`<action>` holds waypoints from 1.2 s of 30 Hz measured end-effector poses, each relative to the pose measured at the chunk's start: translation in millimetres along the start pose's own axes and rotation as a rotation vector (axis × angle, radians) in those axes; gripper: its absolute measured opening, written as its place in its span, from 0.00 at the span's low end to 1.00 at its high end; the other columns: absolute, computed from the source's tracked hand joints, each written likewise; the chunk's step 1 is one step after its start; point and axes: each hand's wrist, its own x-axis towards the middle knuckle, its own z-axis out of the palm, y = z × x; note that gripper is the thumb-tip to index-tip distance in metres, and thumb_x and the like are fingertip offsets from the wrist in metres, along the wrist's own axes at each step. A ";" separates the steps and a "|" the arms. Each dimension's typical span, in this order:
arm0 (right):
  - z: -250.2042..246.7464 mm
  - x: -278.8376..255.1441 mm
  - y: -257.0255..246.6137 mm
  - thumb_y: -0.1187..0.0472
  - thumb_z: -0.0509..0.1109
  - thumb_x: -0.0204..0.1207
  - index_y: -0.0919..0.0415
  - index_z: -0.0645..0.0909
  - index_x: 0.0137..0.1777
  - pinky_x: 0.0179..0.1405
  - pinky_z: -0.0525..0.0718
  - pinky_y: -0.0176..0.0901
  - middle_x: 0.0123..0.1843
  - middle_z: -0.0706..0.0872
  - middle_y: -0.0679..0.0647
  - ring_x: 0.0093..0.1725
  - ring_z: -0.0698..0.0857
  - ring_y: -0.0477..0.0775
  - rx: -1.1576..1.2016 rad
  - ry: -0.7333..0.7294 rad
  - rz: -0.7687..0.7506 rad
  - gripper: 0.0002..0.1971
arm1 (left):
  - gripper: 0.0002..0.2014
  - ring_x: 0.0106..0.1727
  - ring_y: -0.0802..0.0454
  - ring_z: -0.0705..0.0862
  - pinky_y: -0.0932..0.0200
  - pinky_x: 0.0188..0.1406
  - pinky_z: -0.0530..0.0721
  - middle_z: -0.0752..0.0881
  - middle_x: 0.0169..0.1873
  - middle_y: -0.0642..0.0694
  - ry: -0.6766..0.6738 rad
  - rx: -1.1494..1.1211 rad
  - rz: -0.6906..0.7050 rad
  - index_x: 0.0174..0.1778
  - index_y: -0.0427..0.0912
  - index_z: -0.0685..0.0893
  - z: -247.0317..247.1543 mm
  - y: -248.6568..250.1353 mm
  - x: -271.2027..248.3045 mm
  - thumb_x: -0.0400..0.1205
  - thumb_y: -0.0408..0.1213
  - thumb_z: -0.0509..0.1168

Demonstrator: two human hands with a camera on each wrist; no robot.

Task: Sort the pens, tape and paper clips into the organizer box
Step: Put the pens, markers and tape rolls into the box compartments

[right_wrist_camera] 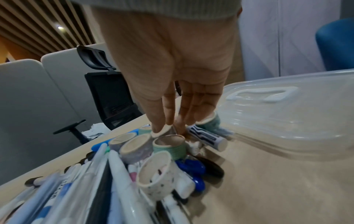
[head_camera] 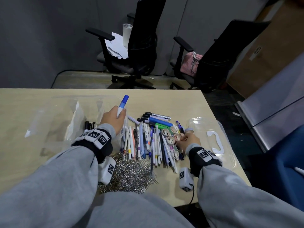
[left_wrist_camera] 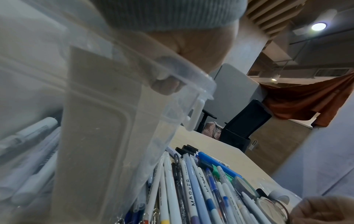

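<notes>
My left hand (head_camera: pixel 113 119) grips a blue-capped white marker (head_camera: pixel 124 102) upright over the clear organizer box (head_camera: pixel 76 119) at the table's left. Black markers (head_camera: pixel 89 125) lie in one compartment. In the left wrist view, that hand (left_wrist_camera: pixel 191 45) shows through the box wall (left_wrist_camera: pixel 114 121). My right hand (head_camera: pixel 189 140) reaches down into a cluster of tape rolls (head_camera: pixel 171 139). Thumb and forefinger pinch the rim of one tape roll (right_wrist_camera: pixel 160 132), and a teal roll (right_wrist_camera: pixel 209 121) sits at the outer fingertips. A pile of pens (head_camera: pixel 144 142) lies between my hands. Paper clips (head_camera: pixel 131 173) are heaped near the front edge.
The box's clear lid (head_camera: pixel 197 124) with a white handle lies right of the tape rolls, close to the table's right edge. Two black office chairs (head_camera: pixel 141 46) stand beyond the far edge.
</notes>
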 end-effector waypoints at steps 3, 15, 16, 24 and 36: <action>5.7 -3.9 11.1 0.58 0.74 0.73 0.59 0.84 0.47 0.53 0.82 0.42 0.49 0.88 0.57 0.51 0.86 0.58 -0.038 -0.055 -0.002 0.07 | 0.16 0.26 0.48 0.71 0.57 0.24 0.66 0.74 0.28 0.45 -0.001 -0.006 0.005 0.45 0.41 0.70 0.0 1.3 -0.7 0.86 0.51 0.51; 23.9 -19.5 1.1 0.58 0.72 0.75 0.56 0.85 0.53 0.55 0.85 0.45 0.51 0.87 0.52 0.51 0.86 0.52 -0.033 -0.121 -0.263 0.08 | 0.16 0.26 0.49 0.71 0.57 0.24 0.66 0.74 0.27 0.45 0.001 -0.012 0.003 0.45 0.41 0.70 -0.5 2.9 -1.1 0.86 0.51 0.51; 26.5 -19.5 -1.8 0.57 0.72 0.75 0.55 0.84 0.55 0.58 0.84 0.45 0.54 0.87 0.52 0.53 0.85 0.52 -0.040 -0.099 -0.276 0.10 | 0.16 0.26 0.49 0.72 0.57 0.24 0.66 0.74 0.27 0.45 0.004 -0.014 0.002 0.44 0.41 0.70 -0.8 2.4 -1.1 0.86 0.51 0.51; 50.7 -26.8 -19.4 0.51 0.78 0.67 0.50 0.76 0.64 0.67 0.79 0.54 0.64 0.74 0.51 0.62 0.78 0.55 -0.247 -0.177 -0.310 0.26 | 0.17 0.27 0.48 0.72 0.55 0.27 0.67 0.74 0.27 0.44 0.009 -0.041 0.005 0.42 0.41 0.70 -0.8 1.7 -1.9 0.86 0.51 0.50; 42.6 -12.1 -25.7 0.37 0.75 0.66 0.47 0.80 0.54 0.57 0.84 0.50 0.53 0.80 0.46 0.53 0.81 0.50 -0.232 -0.096 -0.318 0.21 | 0.15 0.47 0.34 0.80 0.50 0.42 0.74 0.81 0.49 0.34 0.287 -0.100 -0.373 0.63 0.34 0.72 -38.3 -23.9 13.7 0.84 0.38 0.54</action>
